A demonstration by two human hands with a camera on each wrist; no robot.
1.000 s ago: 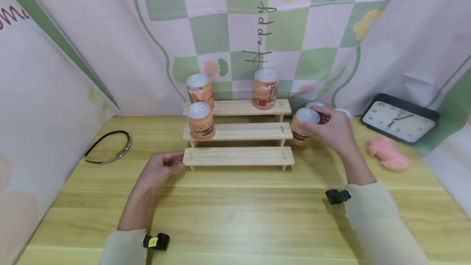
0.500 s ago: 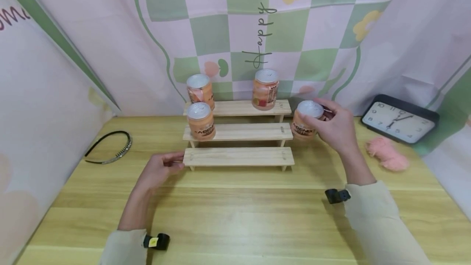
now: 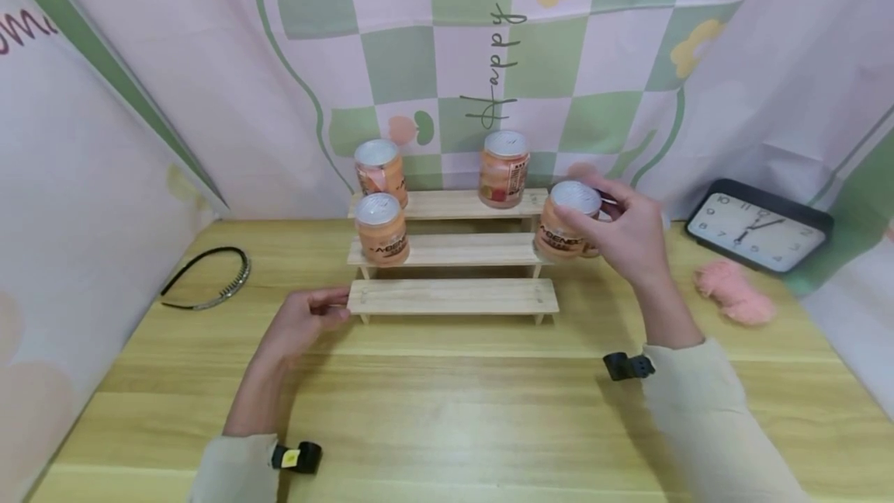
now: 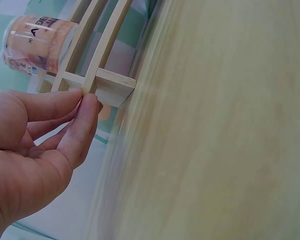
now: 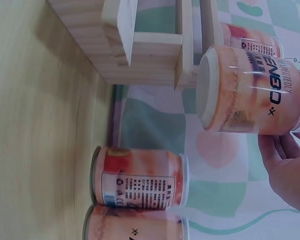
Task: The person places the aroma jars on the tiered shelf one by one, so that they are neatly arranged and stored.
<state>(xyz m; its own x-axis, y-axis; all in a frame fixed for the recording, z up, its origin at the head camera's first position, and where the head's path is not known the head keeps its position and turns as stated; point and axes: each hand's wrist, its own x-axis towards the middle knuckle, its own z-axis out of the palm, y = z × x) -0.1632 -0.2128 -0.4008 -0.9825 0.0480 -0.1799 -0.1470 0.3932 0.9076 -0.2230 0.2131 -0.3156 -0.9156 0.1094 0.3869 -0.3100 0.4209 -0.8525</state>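
A three-tier wooden stepped rack (image 3: 454, 297) stands on the table. My left hand (image 3: 300, 320) pinches the left end of its lowest board between thumb and fingers, as the left wrist view confirms. My right hand (image 3: 632, 235) grips an orange-labelled can (image 3: 567, 231) with a silver lid, upright at the right end of the middle board. In the right wrist view the held can (image 5: 250, 90) is near the boards; contact is hard to tell. A similar can (image 3: 380, 231) sits on the middle board's left end. Two more, one left (image 3: 380, 169) and one right (image 3: 504, 173), occupy the top board.
Two more cans, one nearer the rack (image 5: 140, 180) and one beside it (image 5: 135, 225), stand on the table right of the rack. A black clock (image 3: 757, 227) and pink yarn (image 3: 735, 292) lie farther right. A headband (image 3: 209, 278) lies left. Patterned cloth (image 3: 468, 60) hangs behind.
My right hand has lifted the can from beside the rack and carried it up, then left, to the middle board's right end. The left hand stays on the lowest board.
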